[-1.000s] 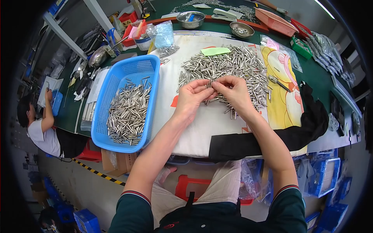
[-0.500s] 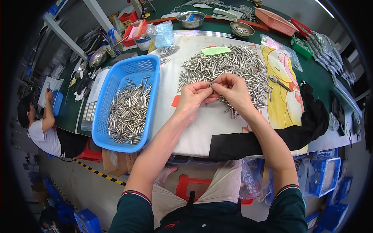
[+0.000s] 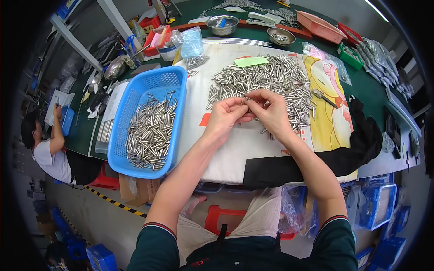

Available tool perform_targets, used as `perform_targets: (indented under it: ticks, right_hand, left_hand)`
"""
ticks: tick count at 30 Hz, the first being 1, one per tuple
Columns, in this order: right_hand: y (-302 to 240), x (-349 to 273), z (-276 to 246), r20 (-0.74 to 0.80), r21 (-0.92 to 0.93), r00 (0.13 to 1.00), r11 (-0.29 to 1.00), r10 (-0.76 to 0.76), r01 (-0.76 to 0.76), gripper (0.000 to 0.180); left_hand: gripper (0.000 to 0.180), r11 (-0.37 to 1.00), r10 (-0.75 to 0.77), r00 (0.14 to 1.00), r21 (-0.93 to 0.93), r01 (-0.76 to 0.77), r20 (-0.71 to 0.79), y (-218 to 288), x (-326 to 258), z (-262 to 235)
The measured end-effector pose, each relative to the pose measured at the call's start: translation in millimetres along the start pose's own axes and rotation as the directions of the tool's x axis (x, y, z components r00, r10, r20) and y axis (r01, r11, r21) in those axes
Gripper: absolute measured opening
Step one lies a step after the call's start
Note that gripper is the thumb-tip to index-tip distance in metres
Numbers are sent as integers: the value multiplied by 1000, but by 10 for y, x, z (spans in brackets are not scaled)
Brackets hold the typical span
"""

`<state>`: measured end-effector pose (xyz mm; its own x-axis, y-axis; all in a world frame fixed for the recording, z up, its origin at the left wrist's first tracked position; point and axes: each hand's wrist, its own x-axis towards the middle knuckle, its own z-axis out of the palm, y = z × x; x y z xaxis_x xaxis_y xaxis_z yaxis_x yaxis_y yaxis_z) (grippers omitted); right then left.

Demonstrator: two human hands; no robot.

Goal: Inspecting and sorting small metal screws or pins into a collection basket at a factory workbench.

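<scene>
My left hand (image 3: 227,116) and my right hand (image 3: 270,112) meet at the near edge of a heap of silvery metal pins (image 3: 260,79). Fingertips of both are pinched together around a small metal pin (image 3: 244,101), mostly hidden by the fingers. Beneath them lies a pale printed cloth (image 3: 217,158). Left of my left forearm stands a blue plastic basket (image 3: 181,104) with many more such pins (image 3: 151,133) in it. On the far side of the heap rests a light green slip of paper (image 3: 251,62).
Right of the heap lies a dark-handled tool (image 3: 324,98). Black cloth (image 3: 312,165) runs along the table's near right edge, under my right forearm. Metal bowls (image 3: 222,25) and a pink basket (image 3: 318,27) stand at the back. A co-worker (image 3: 52,153) sits far left.
Both hands stay together in nearly the same spot, with the fingers slightly shifted around the pin. The view has tilted a little; heap and basket look the same.
</scene>
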<state>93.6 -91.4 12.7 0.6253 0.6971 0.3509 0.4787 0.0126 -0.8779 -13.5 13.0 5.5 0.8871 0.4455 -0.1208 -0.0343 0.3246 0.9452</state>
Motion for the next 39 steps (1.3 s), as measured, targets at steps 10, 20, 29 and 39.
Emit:
perform_targets:
  ticks: [10,20,29,39]
  right_hand:
    - [-22,-16,0,-15,-25,1000,999,26,-26,11]
    - [9,39,-48,69,67,994,993,90,-95,12]
    - [-39,99,-158,281,135,950,974,138,-182,13]
    - [32,73,-40,177,56,984,997,37,-48,22]
  left_hand:
    - [20,999,15,1000,-36,-15,-7,-4,-4,13]
    - [31,999,41,999,15,-42,26,-24,21,-11]
    - [37,994,-51,988,-91,64,145,10,-9,-40]
    - [44,994,-17,994,-103,29,112,-25,27,-104]
